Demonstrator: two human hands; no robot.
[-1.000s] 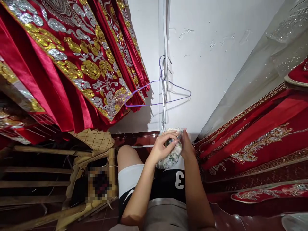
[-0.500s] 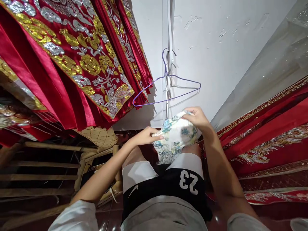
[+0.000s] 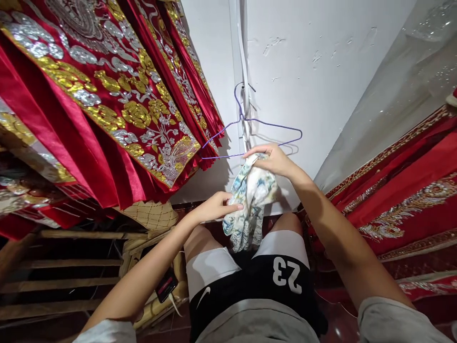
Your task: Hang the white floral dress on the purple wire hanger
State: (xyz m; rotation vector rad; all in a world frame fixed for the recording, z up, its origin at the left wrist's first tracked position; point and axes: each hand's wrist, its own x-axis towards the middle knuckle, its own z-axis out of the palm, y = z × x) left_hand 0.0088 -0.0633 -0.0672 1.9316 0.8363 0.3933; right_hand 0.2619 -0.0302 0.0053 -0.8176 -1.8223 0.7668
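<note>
A white cloth garment (image 3: 246, 209) with blue and green floral print hangs bunched between my hands above my knees; its exact kind is unclear. My left hand (image 3: 217, 206) pinches its left edge between thumb and fingers. Higher up, my right hand (image 3: 273, 161) grips the top edge, close to the lower bar of a purple wire hanger (image 3: 271, 125). That hanger hooks onto a fitting on the white wall, and part of its bottom bar is hidden behind my right hand and the cloth.
Red garments (image 3: 143, 109) with gold and silver sequins hang at the left. More red embroidered cloth (image 3: 403, 209) lies along the right side. A bamboo chair (image 3: 150, 238) stands at lower left, with a dark phone-like device (image 3: 167, 287) and a white cable on it.
My right hand has moved up and left, closer to the hanger. The spread cloth has gathered into a narrower bunch, and my left hand still holds its edge.
</note>
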